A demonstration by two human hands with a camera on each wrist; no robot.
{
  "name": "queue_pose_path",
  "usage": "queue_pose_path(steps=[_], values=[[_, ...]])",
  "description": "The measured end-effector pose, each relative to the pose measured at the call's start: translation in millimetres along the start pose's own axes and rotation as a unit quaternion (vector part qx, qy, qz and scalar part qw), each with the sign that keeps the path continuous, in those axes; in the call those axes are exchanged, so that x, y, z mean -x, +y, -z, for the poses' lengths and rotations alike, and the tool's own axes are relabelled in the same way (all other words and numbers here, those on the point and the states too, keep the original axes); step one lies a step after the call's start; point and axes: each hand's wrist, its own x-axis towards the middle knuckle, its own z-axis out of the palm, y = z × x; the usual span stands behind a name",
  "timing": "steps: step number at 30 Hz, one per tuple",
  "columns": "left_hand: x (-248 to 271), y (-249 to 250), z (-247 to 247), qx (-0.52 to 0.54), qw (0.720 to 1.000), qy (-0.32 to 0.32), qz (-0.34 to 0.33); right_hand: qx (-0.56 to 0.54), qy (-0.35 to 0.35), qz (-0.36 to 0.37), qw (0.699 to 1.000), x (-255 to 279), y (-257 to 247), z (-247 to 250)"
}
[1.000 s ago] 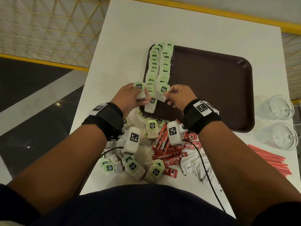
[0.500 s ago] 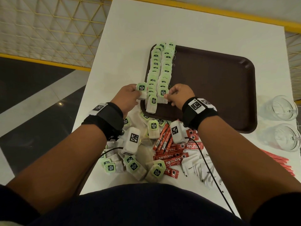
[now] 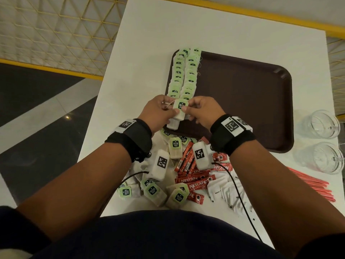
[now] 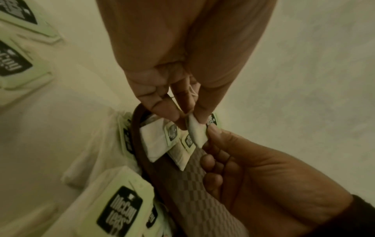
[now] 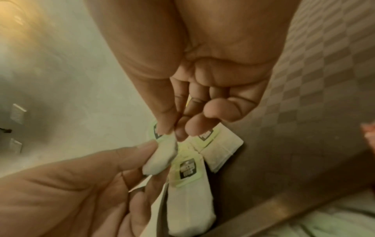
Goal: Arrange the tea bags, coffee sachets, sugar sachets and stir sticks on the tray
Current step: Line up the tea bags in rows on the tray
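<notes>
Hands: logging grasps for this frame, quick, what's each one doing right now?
Left hand: pinches the tea bag over the tray.
Right hand: pinches the same tea bag.

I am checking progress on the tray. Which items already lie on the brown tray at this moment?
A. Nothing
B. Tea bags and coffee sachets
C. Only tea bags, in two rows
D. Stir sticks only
C: two rows of tea bags lie along the left side of the tray; nothing else is on it.

Dim warm indoor light, head view sharp with bent edges, soft glare on the white worktop (image 3: 158,30), wrist views yellowish, grainy, blurred close up
</notes>
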Motion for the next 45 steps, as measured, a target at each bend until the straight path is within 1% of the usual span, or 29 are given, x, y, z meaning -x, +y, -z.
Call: queue_pose_path(steps=[5,8,13,17,19,21,23,25,27,30,32,34,37,42,45], values=[[-1,-2,10,-0.015,1.0,0.01,0.007,0.059,0.023,-0.038,0.997,-4,12,5],[0,-5,22,0.001,0.999,0.026,0.02,0.091,0.033,-0.064,0.993,-8,17,3],[6,-12,42,-0.018,0.998,0.046,0.023,0.139,0.062,-0.074,0.986,-13,16,2],[14,-22,58,-0.068,0.996,0.054,0.019,0.191,0.071,-0.076,0.976,-7,6,3],[19,-27,66,-0.139,0.989,0.041,-0.004,0.234,0.056,-0.061,0.969,2,-2,3],[25,-32,74,-0.266,0.963,0.004,-0.031,0.272,0.03,-0.041,0.961,18,-11,1],[32,-36,79,-0.382,0.923,-0.03,-0.04,0.293,-0.009,-0.034,0.955,36,-16,-5],[38,-41,81,-0.463,0.885,-0.027,-0.045,0.339,-0.06,-0.04,0.938,51,-16,-14],[42,-43,82,-0.506,0.862,-0.004,-0.039,0.385,-0.089,-0.049,0.917,61,-12,-23],[44,-43,81,-0.548,0.836,0.015,-0.01,0.432,-0.085,-0.048,0.897,69,-10,-33],[44,-45,79,-0.56,0.828,0.012,0.011,0.446,-0.081,-0.046,0.89,73,-10,-39],[44,-46,76,-0.562,0.827,0.01,0.016,0.461,-0.078,-0.045,0.883,74,-12,-45],[42,-47,72,-0.536,0.844,0.005,0.006,0.476,-0.071,-0.04,0.875,75,-13,-55],[39,-47,72,-0.484,0.875,-0.007,0.018,0.466,-0.062,-0.031,0.882,78,-13,-67],[38,-49,74,-0.471,0.882,-0.015,0.021,0.455,-0.065,-0.03,0.888,77,-13,-68]])
